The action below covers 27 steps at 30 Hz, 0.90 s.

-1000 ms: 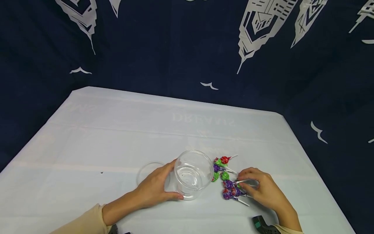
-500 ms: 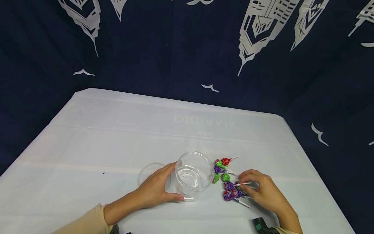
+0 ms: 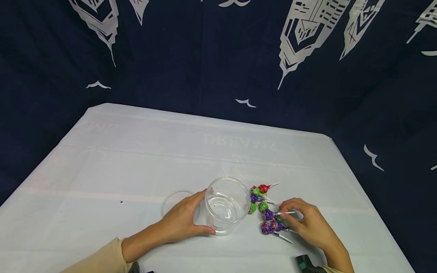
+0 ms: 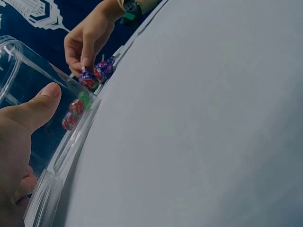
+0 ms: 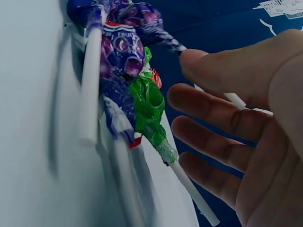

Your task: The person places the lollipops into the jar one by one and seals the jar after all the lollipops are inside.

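My left hand (image 3: 182,221) grips a clear plastic jar (image 3: 227,201) that stands upright with its mouth uncovered. Its thumb (image 4: 45,101) lies along the jar's side in the left wrist view. To the right, my right hand (image 3: 307,220) pinches a purple-wrapped lollipop (image 5: 142,20) by the stick near its twisted wrapper. Several more lollipops lie right under and beside that hand, among them a green one (image 5: 147,101) and a purple one (image 5: 122,49) with white sticks. A red lollipop (image 3: 263,188) lies at the far end of the group.
A clear round lid (image 3: 170,197) lies on the white tablecloth (image 3: 136,170), partly behind my left hand. A tiny dark speck (image 3: 121,201) is farther left. Dark blue fabric (image 3: 198,57) with white prints hangs behind the table.
The purple lollipop in my right hand has shifted slightly, and a gap now shows between it and the purple ones below. The left hand and jar stay in place.
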Motion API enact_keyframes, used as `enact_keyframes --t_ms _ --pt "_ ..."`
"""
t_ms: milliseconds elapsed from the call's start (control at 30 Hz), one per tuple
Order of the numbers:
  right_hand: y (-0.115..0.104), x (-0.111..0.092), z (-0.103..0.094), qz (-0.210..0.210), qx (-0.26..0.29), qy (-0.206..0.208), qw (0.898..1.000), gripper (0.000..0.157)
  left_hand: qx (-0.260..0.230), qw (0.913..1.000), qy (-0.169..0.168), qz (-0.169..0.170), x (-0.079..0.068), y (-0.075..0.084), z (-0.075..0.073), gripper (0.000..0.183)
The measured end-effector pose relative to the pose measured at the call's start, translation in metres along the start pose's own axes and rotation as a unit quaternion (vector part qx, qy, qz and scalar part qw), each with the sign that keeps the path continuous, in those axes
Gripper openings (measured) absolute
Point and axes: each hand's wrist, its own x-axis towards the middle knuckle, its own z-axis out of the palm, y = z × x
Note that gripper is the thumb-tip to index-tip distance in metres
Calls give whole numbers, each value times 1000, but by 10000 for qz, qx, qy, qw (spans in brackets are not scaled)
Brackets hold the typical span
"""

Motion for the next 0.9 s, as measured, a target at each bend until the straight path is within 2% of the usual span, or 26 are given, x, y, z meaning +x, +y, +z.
enact_keyframes --t_ms 133,333,633,733,900 --pt "-3 0 1 186 66 141 9997 24 17 10000 7 42 0 0 0 103" --pt "-6 1 3 173 337 472 9982 26 10 10000 -2 47 -1 -1 0 103" --pt "-8 2 5 225 773 743 9940 23 61 10000 -10 67 0 0 1 102" --pt "-10 2 5 128 1127 891 9895 22 66 9999 -6 81 0 0 1 102" --pt "-14 4 5 -226 1791 1199 9762 25 85 9999 16 117 0 0 0 102"
